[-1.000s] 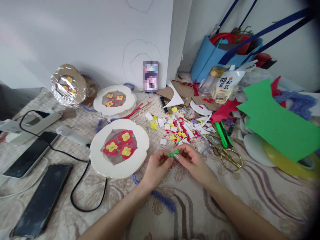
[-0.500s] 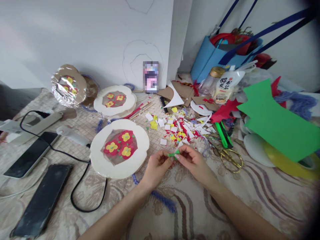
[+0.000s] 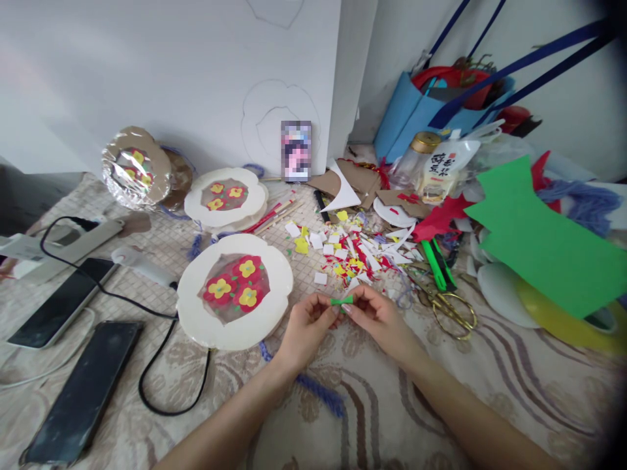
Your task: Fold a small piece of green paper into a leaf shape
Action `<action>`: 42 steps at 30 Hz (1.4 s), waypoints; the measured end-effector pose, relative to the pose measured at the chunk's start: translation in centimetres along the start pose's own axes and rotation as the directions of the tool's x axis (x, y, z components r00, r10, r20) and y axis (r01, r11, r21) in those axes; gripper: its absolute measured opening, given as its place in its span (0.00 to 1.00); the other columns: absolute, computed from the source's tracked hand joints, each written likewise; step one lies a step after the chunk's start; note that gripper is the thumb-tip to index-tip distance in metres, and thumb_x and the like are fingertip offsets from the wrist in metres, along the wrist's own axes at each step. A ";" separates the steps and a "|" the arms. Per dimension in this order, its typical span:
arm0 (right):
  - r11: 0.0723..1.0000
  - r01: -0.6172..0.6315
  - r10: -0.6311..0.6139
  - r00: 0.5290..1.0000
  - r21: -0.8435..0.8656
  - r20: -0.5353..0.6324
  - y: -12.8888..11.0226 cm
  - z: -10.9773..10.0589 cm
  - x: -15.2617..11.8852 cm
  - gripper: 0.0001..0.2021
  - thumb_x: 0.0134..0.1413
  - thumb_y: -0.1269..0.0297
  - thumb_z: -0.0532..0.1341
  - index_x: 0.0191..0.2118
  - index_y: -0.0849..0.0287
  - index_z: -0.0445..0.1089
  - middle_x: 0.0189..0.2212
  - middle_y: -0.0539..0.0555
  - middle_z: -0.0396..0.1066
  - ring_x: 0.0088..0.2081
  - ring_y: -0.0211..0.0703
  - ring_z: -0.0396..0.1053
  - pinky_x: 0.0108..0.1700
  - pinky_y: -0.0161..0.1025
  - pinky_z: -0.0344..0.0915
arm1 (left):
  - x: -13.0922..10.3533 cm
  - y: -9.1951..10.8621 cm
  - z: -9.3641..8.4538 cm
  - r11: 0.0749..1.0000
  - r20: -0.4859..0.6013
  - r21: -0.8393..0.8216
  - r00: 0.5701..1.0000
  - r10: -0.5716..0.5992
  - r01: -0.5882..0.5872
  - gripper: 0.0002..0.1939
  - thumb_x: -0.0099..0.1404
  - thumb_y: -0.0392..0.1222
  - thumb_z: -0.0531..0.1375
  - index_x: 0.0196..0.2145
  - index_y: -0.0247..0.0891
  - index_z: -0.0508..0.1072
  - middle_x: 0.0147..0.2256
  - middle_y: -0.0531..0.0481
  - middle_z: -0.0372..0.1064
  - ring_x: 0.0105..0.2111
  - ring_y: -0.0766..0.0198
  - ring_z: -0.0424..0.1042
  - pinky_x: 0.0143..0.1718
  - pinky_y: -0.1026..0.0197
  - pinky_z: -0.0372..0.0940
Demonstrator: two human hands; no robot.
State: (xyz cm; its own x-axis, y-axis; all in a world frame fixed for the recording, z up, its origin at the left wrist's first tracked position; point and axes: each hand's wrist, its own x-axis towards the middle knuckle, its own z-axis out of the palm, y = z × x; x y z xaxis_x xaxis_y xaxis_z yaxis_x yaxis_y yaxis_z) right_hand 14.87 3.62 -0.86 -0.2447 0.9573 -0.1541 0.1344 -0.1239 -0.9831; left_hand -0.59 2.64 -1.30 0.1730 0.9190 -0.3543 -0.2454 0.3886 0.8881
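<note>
Between my two hands is a small strip of green paper (image 3: 341, 301), pinched at both ends. My left hand (image 3: 311, 326) grips its left end with thumb and fingers. On the other end, the fingers of my right hand (image 3: 375, 318) are closed. Just beyond my hands lies a pile of red, white and yellow paper scraps (image 3: 350, 254). To the left is a white scalloped plate-like disc (image 3: 281, 277) with red and yellow paper flowers (image 3: 236, 285) in its middle. Gold-handled scissors (image 3: 453, 312) rest to the right of my right hand.
A green craft knife (image 3: 437, 264) lies by the scissors, near a large green sheet (image 3: 548, 235). Two dark phones (image 3: 81, 398) and a looping black cable (image 3: 142, 398) are at left. Another flowered disc (image 3: 196, 205) stands farther back. A blue bag (image 3: 399, 114) is at back right.
The green paper strip has turned slightly and now lies flatter and more level between my fingers. Both hands stay almost in the same place.
</note>
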 end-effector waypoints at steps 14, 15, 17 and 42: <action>1.000 0.000 0.000 1.000 0.023 0.007 0.1 -0.2 0.1 0.06 0.54 0.61 0.60 0.32 0.57 0.64 0.25 0.47 0.61 0.27 0.36 0.61 0.29 0.32 0.59 | 0.0 0.4 0.0 0.999 -0.013 -0.029 1.000 -0.019 0.018 0.11 0.54 0.44 0.63 0.28 0.35 0.67 0.21 0.55 0.66 0.23 0.70 0.65 0.29 0.66 0.60; 1.000 -0.001 0.001 1.000 0.024 0.009 0.1 -0.3 0.1 0.06 0.54 0.61 0.60 0.32 0.56 0.64 0.25 0.47 0.62 0.26 0.36 0.61 0.29 0.32 0.59 | 0.0 0.4 0.0 0.999 -0.015 -0.039 1.000 -0.023 0.022 0.11 0.54 0.44 0.63 0.27 0.35 0.67 0.21 0.55 0.66 0.23 0.70 0.65 0.29 0.66 0.60; 1.000 -0.003 0.003 1.000 0.018 0.010 0.1 -0.4 0.2 0.06 0.55 0.60 0.59 0.33 0.56 0.64 0.25 0.47 0.62 0.26 0.36 0.61 0.28 0.32 0.59 | 0.0 0.5 0.0 0.998 -0.021 -0.057 0.999 -0.033 0.032 0.12 0.53 0.44 0.64 0.27 0.35 0.67 0.21 0.55 0.67 0.23 0.70 0.65 0.29 0.66 0.60; 0.997 0.066 -0.066 0.998 -0.037 0.006 0.5 -0.6 0.3 0.04 0.54 0.63 0.59 0.34 0.55 0.64 0.28 0.50 0.64 0.30 0.39 0.64 0.32 0.35 0.63 | 0.1 0.2 -0.1 0.990 0.006 -0.124 0.998 -0.070 0.070 0.13 0.53 0.47 0.64 0.28 0.34 0.68 0.24 0.51 0.71 0.23 0.69 0.68 0.30 0.64 0.62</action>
State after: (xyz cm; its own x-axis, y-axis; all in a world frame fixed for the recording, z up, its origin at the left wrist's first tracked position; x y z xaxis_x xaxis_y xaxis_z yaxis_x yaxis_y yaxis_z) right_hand 15.41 4.01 -1.37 -0.2584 0.9619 -0.0892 0.1536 -0.0502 -0.9869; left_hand -0.72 2.81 -1.18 0.1951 0.8891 -0.4141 -0.3486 0.4575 0.8180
